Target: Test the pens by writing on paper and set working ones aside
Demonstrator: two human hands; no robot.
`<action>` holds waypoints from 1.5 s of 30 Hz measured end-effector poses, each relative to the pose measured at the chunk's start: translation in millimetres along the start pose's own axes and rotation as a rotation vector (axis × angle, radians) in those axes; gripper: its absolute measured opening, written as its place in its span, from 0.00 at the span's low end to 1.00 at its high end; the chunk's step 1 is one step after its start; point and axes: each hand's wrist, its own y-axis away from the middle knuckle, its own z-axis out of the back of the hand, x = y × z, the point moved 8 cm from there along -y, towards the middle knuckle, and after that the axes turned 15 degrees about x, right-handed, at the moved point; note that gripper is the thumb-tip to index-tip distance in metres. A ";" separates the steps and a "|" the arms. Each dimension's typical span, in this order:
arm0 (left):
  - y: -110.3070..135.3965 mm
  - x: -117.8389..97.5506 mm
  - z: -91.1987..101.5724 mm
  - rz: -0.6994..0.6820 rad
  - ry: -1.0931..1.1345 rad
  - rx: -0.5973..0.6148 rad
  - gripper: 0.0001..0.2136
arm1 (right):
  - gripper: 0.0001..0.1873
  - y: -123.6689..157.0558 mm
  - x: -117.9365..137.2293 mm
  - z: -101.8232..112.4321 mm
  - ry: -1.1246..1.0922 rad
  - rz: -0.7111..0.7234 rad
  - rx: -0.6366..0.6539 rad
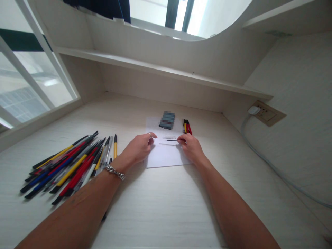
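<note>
Right hand [191,148] pinched a thin rod [172,140] over the paper [166,159]; left hand [138,148], half open, appeared empty at its left edge. A light, steady grip seemed best for so slim a piece.

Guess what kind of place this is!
Probably an indoor writing desk: a pile of pens and a sheet of paper lie on it, and a shelf runs above.
</note>
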 end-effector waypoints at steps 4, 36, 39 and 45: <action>0.1 -2.2 -1.3 -0.004 0.003 0.011 0.13 | 0.09 -1.6 -2.7 -6.1 0.082 -0.058 -0.005; 13.9 -56.7 4.5 -0.284 -0.249 -0.031 0.06 | 0.13 7.3 54.7 -69.3 -1.456 -0.064 0.459; 13.7 -58.3 5.2 -0.277 -0.275 -0.031 0.06 | 0.12 6.4 53.7 -70.1 -1.456 -0.051 0.464; 17.6 -61.2 8.1 -0.256 -0.296 -0.038 0.06 | 0.09 5.7 52.3 -66.8 -1.468 -0.051 0.450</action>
